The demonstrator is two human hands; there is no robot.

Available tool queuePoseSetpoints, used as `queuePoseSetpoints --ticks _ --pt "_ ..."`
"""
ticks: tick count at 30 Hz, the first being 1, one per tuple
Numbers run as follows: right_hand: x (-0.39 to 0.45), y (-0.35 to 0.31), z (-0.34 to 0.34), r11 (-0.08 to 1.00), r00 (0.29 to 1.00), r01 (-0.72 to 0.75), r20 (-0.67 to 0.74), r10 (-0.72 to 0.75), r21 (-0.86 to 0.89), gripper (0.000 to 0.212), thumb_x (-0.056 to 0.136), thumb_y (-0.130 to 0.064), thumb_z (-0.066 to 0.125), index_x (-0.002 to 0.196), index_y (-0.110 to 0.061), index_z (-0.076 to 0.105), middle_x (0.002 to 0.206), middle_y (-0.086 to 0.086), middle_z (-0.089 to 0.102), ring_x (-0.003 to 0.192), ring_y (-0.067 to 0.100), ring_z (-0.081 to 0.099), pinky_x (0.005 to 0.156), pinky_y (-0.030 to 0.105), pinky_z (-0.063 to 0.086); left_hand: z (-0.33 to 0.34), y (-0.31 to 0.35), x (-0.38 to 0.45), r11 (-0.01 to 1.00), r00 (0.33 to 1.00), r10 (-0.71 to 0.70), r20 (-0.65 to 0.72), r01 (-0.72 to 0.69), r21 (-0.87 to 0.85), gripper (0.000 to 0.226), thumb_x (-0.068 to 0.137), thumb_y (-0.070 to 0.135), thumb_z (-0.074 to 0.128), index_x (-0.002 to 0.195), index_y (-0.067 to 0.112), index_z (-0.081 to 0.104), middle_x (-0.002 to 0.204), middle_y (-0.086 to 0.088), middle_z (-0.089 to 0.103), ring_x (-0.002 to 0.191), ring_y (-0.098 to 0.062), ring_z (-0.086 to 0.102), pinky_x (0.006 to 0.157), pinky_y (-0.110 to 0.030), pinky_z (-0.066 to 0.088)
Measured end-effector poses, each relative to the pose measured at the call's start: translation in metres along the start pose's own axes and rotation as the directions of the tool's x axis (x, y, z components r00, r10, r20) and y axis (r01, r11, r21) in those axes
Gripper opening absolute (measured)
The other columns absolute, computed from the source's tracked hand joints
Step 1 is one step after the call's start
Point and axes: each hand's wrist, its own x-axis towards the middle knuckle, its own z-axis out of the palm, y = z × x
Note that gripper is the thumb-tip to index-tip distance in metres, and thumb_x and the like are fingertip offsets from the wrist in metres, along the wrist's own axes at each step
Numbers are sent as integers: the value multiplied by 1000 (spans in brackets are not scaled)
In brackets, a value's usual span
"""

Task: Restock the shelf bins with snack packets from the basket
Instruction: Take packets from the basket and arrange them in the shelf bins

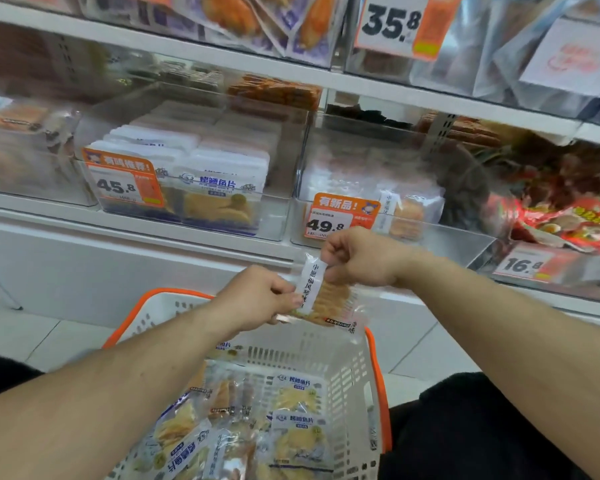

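Both my hands hold one clear snack packet [329,299] with a white label strip and orange-brown pieces inside, above the far rim of the basket. My left hand [257,299] pinches its lower left edge. My right hand [357,258] grips its top. The white basket [347,368] with orange rim stands below, holding several fish-slice packets [291,431]. Just behind my hands is the clear bin [465,244] with the 49.8 tag, holding matching packets [409,213]. Left of it the 45.8 bin [274,216] is full of fish-slice packets.
A higher shelf carries bins with a 35.8 tag [392,22]. To the right lie red packets [575,223] over a 16.8 tag [523,265]. A white shelf base [118,268] and tiled floor [49,337] lie below. My dark-clothed knees flank the basket.
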Motion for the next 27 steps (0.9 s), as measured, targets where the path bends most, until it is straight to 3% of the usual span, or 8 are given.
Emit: queuePoseSetpoints --ticks 4,7,12,16,18,20,23,27 --pt "-17 3 -22 986 995 -20 -101 3 -168 20 81 -22 79 88 -11 64 74 -4 59 67 10 53 67 32 49 13 27 11 997 992 62 -106 -57 48 19 88 26 73 77 11 76 62 -6 60 59 -16 52 59 -29 48" --pt "-26 5 -35 950 983 -39 -180 -19 -309 21 81 -30 77 84 -13 65 68 -8 55 63 9 50 60 28 42 23 52 22 982 967 160 -199 -136 131 19 89 23 72 73 12 72 57 2 61 54 -12 50 55 -24 38" --pt "-37 9 -57 951 943 -86 -332 -19 -297 20 84 -34 71 87 -15 68 74 -1 62 69 17 55 61 26 40 32 84 39 947 918 294 -268 -241 213 33 90 22 69 59 22 60 55 10 54 56 -7 47 53 -23 34" --pt "-41 11 -78 930 893 -116 -447 -56 -349 10 88 -27 69 91 -18 67 84 -3 65 80 20 59 70 34 52 33 104 46 900 843 425 -329 -355 254 6 89 29 70 83 26 69 84 3 67 84 -21 61 71 -30 46" --pt "-41 13 -95 927 820 -141 -566 -88 -348 8 86 -25 66 93 -22 67 89 -3 68 86 22 62 77 40 55 28 110 51 832 722 532 -443 -348 432 38 83 37 75 117 22 65 114 -1 59 109 -23 52 91 -35 41" --pt "-41 18 -113 917 747 -175 -655 -113 -358 12 85 -27 65 96 -23 66 92 -2 69 89 25 63 79 43 55 20 115 57 797 636 558 -532 -232 558 82 77 49 77 143 18 41 137 -6 39 126 -25 37 105 -37 30" --pt "-33 26 -133 868 724 -236 -674 -143 -438 18 87 -28 66 104 -22 64 101 2 69 94 27 63 82 47 54 11 110 70 832 710 426 -560 -66 550 118 71 61 76 154 11 8 154 -12 18 142 -29 20 116 -42 19" --pt "-9 43 -140 778 809 -330 -585 -59 -534 17 90 -26 64 107 -23 62 105 2 67 95 27 62 85 43 52 10 92 82 849 798 279 -534 55 526 131 68 70 73 155 7 -2 160 -14 19 147 -28 23 119 -40 17"
